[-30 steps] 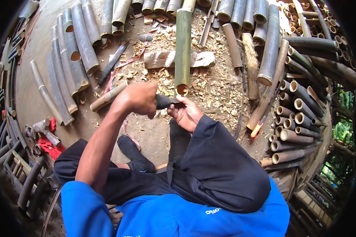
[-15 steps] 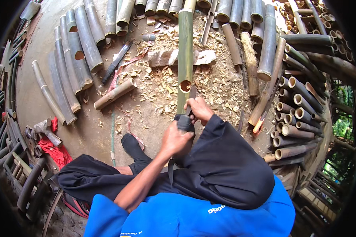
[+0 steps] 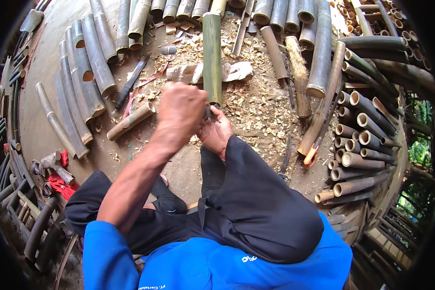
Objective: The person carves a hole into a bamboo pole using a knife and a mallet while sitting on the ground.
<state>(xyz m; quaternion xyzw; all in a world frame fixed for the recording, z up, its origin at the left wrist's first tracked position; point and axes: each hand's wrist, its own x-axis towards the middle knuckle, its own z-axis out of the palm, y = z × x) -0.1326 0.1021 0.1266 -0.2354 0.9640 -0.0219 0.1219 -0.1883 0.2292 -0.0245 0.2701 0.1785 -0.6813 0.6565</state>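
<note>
A green bamboo tube (image 3: 212, 58) points away from me across a rough pale wood block (image 3: 238, 71). Its near end lies just beyond my hands. My left hand (image 3: 181, 110) is closed in a fist, raised in front of the tube's near end; whatever it grips is hidden. Beside it, my right hand (image 3: 216, 131) is turned partly palm up, its fingers curled and its thumb against a small dark piece (image 3: 209, 112), perhaps part of a knife. Most of that piece is covered by my hands.
Pale shavings (image 3: 256, 111) litter the ground around the block. A short bamboo piece (image 3: 131, 121) and a dark-handled knife (image 3: 132, 83) lie to the left. An orange-handled tool (image 3: 312, 152) lies at right, near stacked bamboo tubes (image 3: 362, 160). Red cloth (image 3: 62, 186) lies far left.
My left hand has risen and moved up and left, from over a dark wrapped handle. My right hand has shifted left and rolled palm up. The tube's open end no longer faces me.
</note>
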